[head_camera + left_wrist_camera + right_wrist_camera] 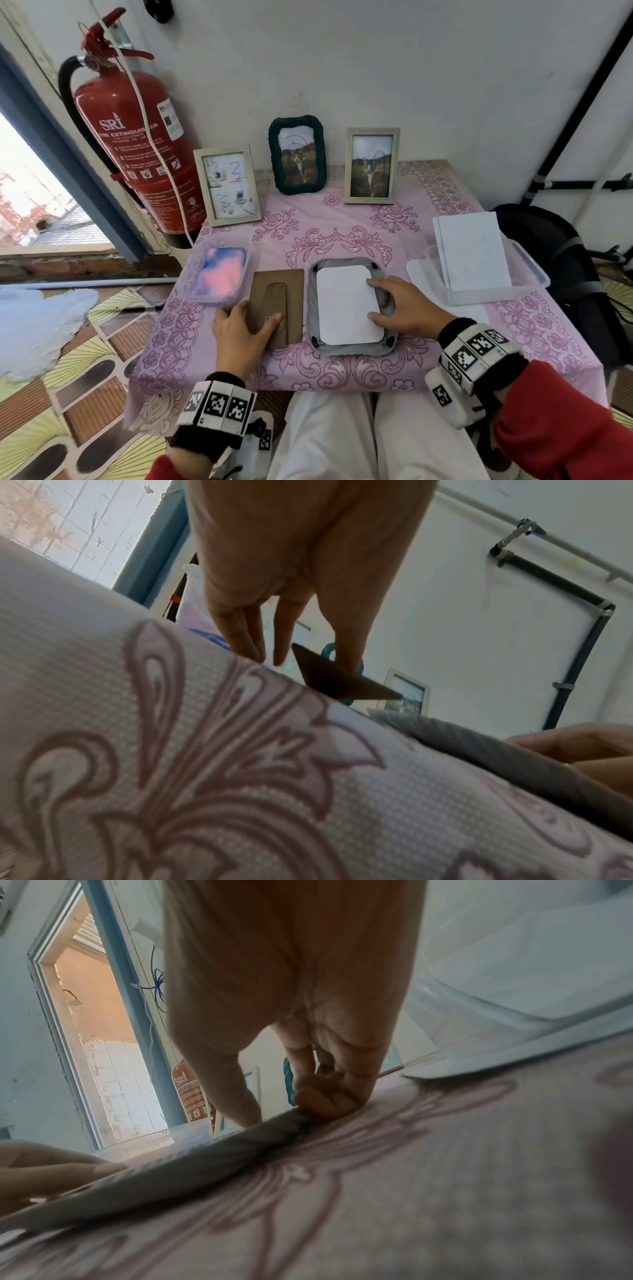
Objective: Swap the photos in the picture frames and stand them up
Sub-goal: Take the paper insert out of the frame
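Note:
A grey frame [387, 346] lies face down near the table's front edge, with a white photo back [346, 305] set in it. My right hand [371, 299] holds its right side: forefinger and thumb press on the photo, and the other fingers curl against the frame's edge [205, 1161]. Left of it lies the brown backing board [294, 301] with its stand. My left hand [251, 317] grips the board, fingers at its left edge and thumb on top. In the left wrist view one corner of the board [342, 683] is tilted up off the cloth.
Three frames stand at the back: a light one [226, 186], a green one [296, 155] and another light one [372, 166]. A plastic tub [191, 270] with pink-blue cloth sits left, a tub [534, 277] of white sheets right. A fire extinguisher [137, 137] hangs at the left.

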Demonstrator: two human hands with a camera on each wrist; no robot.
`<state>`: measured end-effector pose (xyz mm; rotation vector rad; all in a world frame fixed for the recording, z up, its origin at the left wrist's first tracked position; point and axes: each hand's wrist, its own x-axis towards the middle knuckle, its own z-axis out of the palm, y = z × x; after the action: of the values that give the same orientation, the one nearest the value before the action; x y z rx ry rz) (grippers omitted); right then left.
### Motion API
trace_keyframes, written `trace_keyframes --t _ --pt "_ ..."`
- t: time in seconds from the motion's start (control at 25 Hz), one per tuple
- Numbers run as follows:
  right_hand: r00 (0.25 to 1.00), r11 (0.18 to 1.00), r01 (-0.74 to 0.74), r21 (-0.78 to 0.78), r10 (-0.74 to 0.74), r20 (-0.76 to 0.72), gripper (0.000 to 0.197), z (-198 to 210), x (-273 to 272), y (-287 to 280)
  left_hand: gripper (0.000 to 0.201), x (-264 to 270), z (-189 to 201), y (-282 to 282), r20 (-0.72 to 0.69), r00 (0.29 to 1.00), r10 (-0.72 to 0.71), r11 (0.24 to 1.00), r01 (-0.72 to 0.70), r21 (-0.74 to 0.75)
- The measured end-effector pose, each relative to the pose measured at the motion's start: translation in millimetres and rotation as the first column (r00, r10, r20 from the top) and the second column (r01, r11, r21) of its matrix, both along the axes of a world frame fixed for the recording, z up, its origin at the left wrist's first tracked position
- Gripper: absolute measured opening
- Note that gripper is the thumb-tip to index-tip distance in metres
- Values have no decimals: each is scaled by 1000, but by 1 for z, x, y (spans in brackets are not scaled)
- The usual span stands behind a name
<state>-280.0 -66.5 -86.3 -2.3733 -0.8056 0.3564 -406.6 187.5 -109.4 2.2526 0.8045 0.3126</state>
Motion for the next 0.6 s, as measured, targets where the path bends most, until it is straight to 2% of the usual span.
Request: trace_keyframes --t 0.16,0.4,0.52,0.6 --pt "1000 1000 7 4 -7 0 64 0 0 0 71 1 0 -4 -19 999 43 999 -43 17" --pt "1000 1000 13 18 -13 -10 63 -1 0 0 80 9 9 -2 -5 987 163 971 -162 -176" --pt "1000 1000 20 12 -19 -14 64 -2 1 1 74 10 11 -8 136 982 133 920 -71 -384" --pt "1000 1000 22 21 -21 -16 63 -2 1 1 68 9 12 -11 192 977 89 912 -3 -410"
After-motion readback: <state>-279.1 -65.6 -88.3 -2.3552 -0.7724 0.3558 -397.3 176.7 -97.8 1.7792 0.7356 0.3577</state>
